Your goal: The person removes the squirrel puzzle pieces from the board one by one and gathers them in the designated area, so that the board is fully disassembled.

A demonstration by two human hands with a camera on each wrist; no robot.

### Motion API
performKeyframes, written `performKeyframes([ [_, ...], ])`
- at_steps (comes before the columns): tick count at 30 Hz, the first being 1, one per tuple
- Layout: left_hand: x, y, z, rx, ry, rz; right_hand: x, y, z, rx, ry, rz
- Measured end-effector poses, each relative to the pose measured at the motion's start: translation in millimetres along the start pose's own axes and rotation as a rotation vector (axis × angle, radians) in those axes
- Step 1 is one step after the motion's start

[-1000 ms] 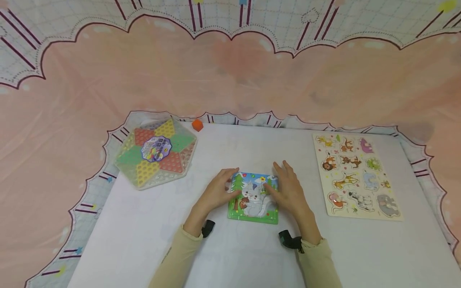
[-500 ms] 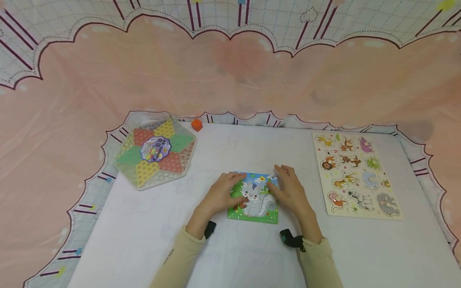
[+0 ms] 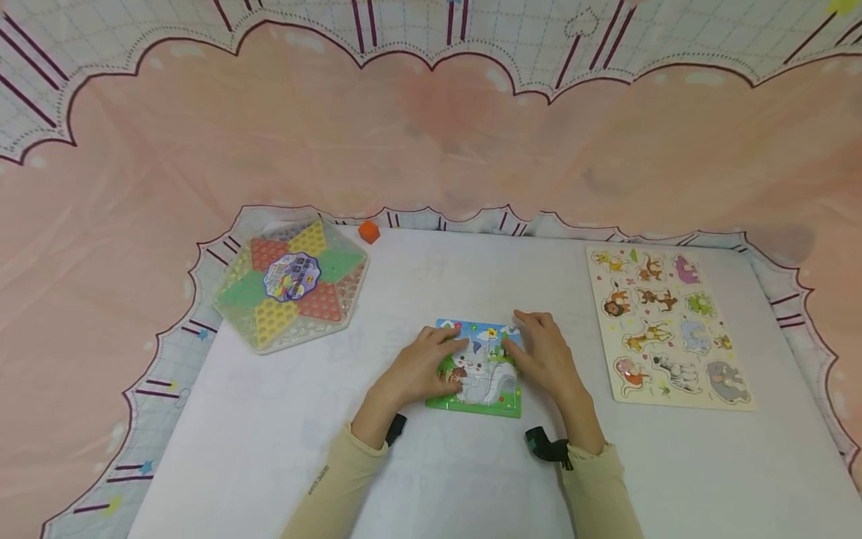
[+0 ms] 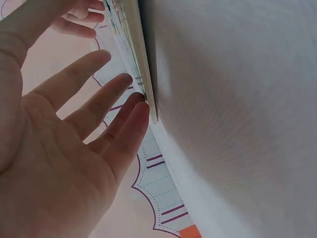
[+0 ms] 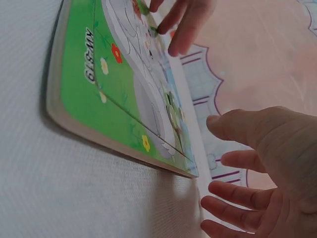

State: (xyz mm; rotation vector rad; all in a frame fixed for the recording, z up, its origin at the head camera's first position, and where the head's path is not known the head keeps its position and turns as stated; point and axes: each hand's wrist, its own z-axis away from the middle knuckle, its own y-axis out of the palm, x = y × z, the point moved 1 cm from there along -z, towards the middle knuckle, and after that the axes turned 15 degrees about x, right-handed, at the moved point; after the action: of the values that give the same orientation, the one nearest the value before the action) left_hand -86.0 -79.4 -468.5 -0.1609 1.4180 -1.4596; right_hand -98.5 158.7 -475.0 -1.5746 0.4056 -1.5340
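Observation:
A square squirrel jigsaw puzzle [image 3: 494, 385] in a green-edged board lies flat on the white table, mid-view from the head. Over its left side reaches my left hand [image 3: 420, 367], thumb and fingers spread above the picture. The left wrist view has this hand [image 4: 64, 134] with straight fingers, some fingertips right at the board's edge [image 4: 136, 49]. My right hand [image 3: 547, 355] is at the right side, its thumb over the upper right corner. Seen from the right wrist, its fingers [image 5: 237, 198] are loosely extended, grasping nothing. One piece [image 5: 173, 119] near that corner sits raised.
At the back left lies a hexagonal star-patterned game board [image 3: 292, 288] in clear plastic. Beside it is a small orange block [image 3: 369, 232]. An animal peg puzzle [image 3: 667, 329] rests on the right. Patterned cloth [image 3: 438, 150] hangs behind the table [image 3: 458, 479].
My left hand has slid right, farther over the squirrel picture. The right hand has dropped slightly toward me and a little right. The puzzle stays in place.

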Motion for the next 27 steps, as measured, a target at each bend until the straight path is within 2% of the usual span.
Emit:
performKeyframes([
  [12,-4.3,2.0,3.4,0.042,-0.013,-0.055,-0.1,-0.1,-1.6,0.034,-0.010,-0.064],
  [20,-8.3,4.7,4.6,0.074,-0.034,-0.106,2.6,1.7,-4.0,0.083,-0.011,-0.034],
  [27,-16.7,7.9,6.5,0.081,-0.054,-0.141,1.1,1.8,-2.4,0.078,-0.006,-0.034],
])
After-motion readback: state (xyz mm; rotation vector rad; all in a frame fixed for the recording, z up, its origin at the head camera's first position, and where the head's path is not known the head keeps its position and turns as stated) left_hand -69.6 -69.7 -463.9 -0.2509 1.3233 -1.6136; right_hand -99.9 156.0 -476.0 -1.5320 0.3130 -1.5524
